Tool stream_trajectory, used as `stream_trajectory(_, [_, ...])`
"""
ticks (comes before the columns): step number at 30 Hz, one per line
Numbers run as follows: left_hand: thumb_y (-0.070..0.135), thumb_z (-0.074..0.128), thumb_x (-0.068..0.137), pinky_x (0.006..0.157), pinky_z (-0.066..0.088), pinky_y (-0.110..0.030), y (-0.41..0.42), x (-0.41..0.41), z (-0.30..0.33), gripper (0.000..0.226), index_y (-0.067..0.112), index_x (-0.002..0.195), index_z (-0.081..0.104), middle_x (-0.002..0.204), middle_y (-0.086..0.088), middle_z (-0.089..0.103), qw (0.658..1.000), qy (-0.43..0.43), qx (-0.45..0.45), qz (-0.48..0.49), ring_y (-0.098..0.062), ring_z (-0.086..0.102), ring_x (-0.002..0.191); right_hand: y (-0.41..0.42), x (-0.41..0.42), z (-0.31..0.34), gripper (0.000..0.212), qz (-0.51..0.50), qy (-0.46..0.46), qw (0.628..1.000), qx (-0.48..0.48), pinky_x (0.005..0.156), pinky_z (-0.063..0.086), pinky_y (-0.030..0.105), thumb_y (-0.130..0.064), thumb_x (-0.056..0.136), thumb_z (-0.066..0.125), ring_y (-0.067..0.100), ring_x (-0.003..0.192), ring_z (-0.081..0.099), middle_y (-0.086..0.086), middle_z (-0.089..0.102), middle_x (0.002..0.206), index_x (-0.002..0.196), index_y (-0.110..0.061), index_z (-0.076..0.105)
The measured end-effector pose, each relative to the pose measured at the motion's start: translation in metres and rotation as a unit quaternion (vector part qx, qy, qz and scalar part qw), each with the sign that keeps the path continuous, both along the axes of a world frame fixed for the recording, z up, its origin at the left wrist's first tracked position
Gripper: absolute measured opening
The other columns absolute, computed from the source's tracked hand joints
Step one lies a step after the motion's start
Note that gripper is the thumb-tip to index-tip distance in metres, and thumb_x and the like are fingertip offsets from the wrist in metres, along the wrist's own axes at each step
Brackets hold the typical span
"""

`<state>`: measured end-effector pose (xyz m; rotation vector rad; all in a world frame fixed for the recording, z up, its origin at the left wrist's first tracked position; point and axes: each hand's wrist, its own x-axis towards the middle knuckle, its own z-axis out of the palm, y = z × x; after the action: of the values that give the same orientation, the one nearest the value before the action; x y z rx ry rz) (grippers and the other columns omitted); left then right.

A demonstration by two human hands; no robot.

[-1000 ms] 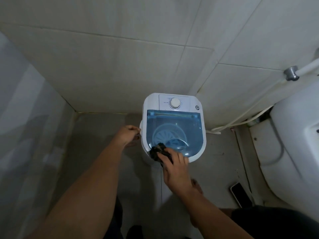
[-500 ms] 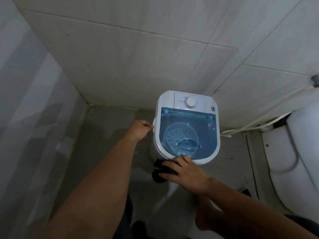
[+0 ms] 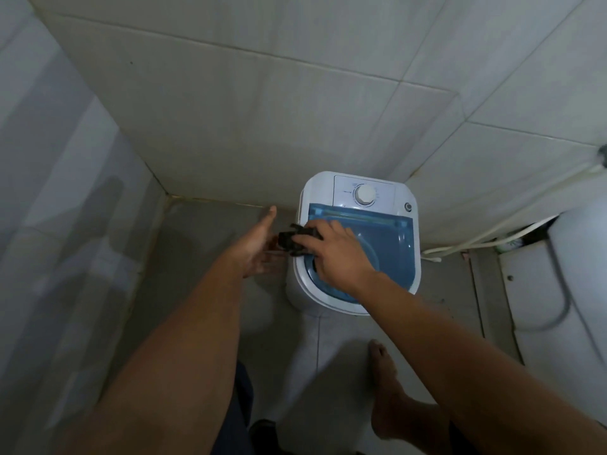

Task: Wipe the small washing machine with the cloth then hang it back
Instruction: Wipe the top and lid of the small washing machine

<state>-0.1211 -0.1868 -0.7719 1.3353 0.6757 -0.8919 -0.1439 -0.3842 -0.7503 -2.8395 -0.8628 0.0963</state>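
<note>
The small white washing machine (image 3: 404, 284) with a blue see-through lid stands on the floor against the tiled wall, its round white dial at the back. My right hand (image 3: 338, 254) lies over the lid's left part and presses a dark cloth (image 3: 290, 239) onto the machine's left rim. My left hand (image 3: 258, 244) hovers just left of the machine, palm turned toward it and fingers spread, holding nothing. The cloth's right part is hidden under my fingers.
A white toilet (image 3: 571, 284) fills the right side. A white hose (image 3: 486, 238) runs along the wall behind the machine. My bare foot (image 3: 391, 392) rests on the tiled floor in front. Tiled walls close in at the left and back.
My right hand has carried the cloth from the machine's front rim up to its left rim. My left hand has come off the machine's side and spread its fingers.
</note>
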Motion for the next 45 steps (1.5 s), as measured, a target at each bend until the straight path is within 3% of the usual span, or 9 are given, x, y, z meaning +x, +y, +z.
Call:
stream_trajectory(3, [0.09,0.036,0.077,0.103,0.05,-0.046,-0.003,-0.001,0.001,0.096,0.01,0.113,0.073,0.116,-0.012,0.075,1.0,0.003,0.008,0.003,-0.028,0.069,0.11,-0.016,-0.038,-0.006,0.05,0.08,0.018,0.997,0.002,0.081,0.047,0.044,-0.019,0.084,0.047,0.033,0.102,0.055,0.009,0.057,0.131,0.13,-0.031,0.062])
stream_trajectory(16, [0.098,0.029,0.069,0.108,0.045,-0.047,0.0,-0.002,-0.007,0.11,0.009,0.117,0.071,0.122,-0.011,0.071,0.998,0.023,-0.046,0.022,-0.027,0.062,0.117,-0.053,-0.045,-0.014,0.03,0.232,-0.028,0.971,-0.045,0.082,0.049,0.043,-0.04,0.102,0.052,0.025,0.104,0.058,0.006,0.059,0.129,0.131,-0.036,0.057])
stream_trajectory(23, [0.105,0.02,0.056,0.085,0.042,-0.04,0.006,-0.011,-0.008,0.131,0.006,0.127,0.069,0.126,-0.013,0.068,0.984,0.063,-0.151,0.064,-0.028,0.057,0.11,0.007,0.051,-0.018,0.034,0.03,-0.025,0.999,0.026,0.074,0.057,0.044,-0.04,0.095,0.061,0.032,0.101,0.059,0.009,0.056,0.128,0.128,-0.031,0.063])
stream_trajectory(28, [0.105,0.013,0.056,0.115,0.024,-0.05,0.004,-0.01,-0.004,0.127,0.01,0.108,0.079,0.119,-0.011,0.072,0.99,0.058,-0.121,0.052,-0.026,0.049,0.12,0.023,0.139,-0.003,0.036,-0.151,-0.041,0.987,-0.022,0.078,0.051,0.041,-0.036,0.098,0.056,0.036,0.107,0.053,0.013,0.05,0.127,0.132,-0.026,0.059])
stream_trajectory(32, [0.104,0.015,0.058,0.123,0.013,-0.052,0.004,-0.008,-0.005,0.123,0.011,0.107,0.077,0.125,-0.01,0.066,0.991,0.06,-0.108,0.049,-0.027,0.043,0.129,0.014,0.142,-0.005,0.032,-0.209,-0.053,0.976,0.011,0.071,0.051,0.041,-0.033,0.099,0.055,0.036,0.103,0.053,0.015,0.05,0.123,0.129,-0.021,0.06])
stream_trajectory(35, [0.104,0.014,0.059,0.102,0.035,-0.047,0.005,-0.007,-0.009,0.123,0.01,0.099,0.082,0.122,-0.01,0.071,0.991,0.052,-0.114,0.038,-0.024,0.053,0.111,0.003,0.095,-0.012,0.033,-0.172,-0.044,0.982,0.057,0.069,0.057,0.046,-0.031,0.094,0.062,0.037,0.097,0.057,0.014,0.052,0.122,0.126,-0.024,0.062])
stream_trajectory(38, [0.098,0.014,0.069,0.104,0.031,-0.045,0.001,-0.008,-0.008,0.112,0.012,0.082,0.085,0.105,-0.006,0.078,0.99,0.037,-0.126,0.041,-0.02,0.057,0.101,-0.013,0.033,-0.012,0.036,-0.088,-0.02,0.993,0.075,0.066,0.058,0.045,-0.035,0.094,0.061,0.035,0.096,0.06,0.012,0.053,0.125,0.129,-0.024,0.061])
stream_trajectory(41, [0.09,0.027,0.079,0.119,0.022,-0.046,-0.002,-0.009,-0.016,0.093,0.015,0.088,0.081,0.114,-0.003,0.072,0.993,0.026,-0.105,0.046,-0.021,0.054,0.114,-0.027,0.003,-0.005,0.038,-0.043,-0.019,0.999,0.022,0.064,0.058,0.046,-0.036,0.097,0.055,0.033,0.099,0.059,0.012,0.052,0.128,0.133,-0.025,0.057])
stream_trajectory(45, [0.054,0.063,0.091,0.113,0.039,-0.044,-0.014,-0.011,-0.017,0.045,0.013,0.103,0.075,0.119,-0.009,0.072,0.997,-0.011,-0.039,0.068,-0.026,0.06,0.121,-0.04,0.04,0.005,0.034,-0.16,-0.035,0.986,-0.01,0.074,0.059,0.048,-0.032,0.101,0.053,0.033,0.099,0.057,0.013,0.048,0.129,0.133,-0.022,0.055])
